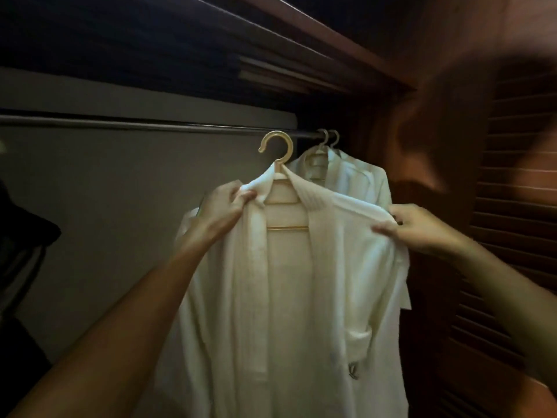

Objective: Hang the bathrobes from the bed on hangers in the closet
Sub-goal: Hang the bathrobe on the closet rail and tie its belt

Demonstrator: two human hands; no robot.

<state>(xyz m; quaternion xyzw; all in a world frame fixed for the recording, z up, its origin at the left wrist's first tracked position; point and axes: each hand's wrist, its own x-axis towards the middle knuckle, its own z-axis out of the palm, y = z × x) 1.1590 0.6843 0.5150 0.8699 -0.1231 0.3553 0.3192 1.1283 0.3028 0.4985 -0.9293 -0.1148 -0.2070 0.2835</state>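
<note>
Far left: a dark shape (pixel 24 236), unlit, I can't identify it; it's cut by the frame edge.

Left hand (pixel 223 206): thumb and fingers pinch the collar and shoulder fabric of the bathrobe (pixel 301 297) at its left side.

The robe is already on its hanger (pixel 278 152): both shoulders draped, front open, the hanger's crossbar showing in the gap. It is held up in front of the closet, just left of the hung ones.

The hook's top sits level with the rail (pixel 150 125). I can't tell whether it is over the bar or only in front of it. My read is not seated yet, since both hands carry the robe.

Right of that, farther in: two hung robes (pixel 361 182), their hooks (pixel 328 140) on the rail against the closet's right end. I count those done.

Right hand (pixel 419 227): fingers pinch the robe's right shoulder seam.

Progress as I judge it: two hung, a third dressed on its hanger, and hooking it on is left. The bed is out of view, so I can't say if more robes wait there.

Right edge: louvred door (pixel 512 206), part smeared by a brown blur across the upper right; I can't say what causes it. The robe's hem runs off the bottom, and its lower sleeves and belt are hard to separate in the dim light.
</note>
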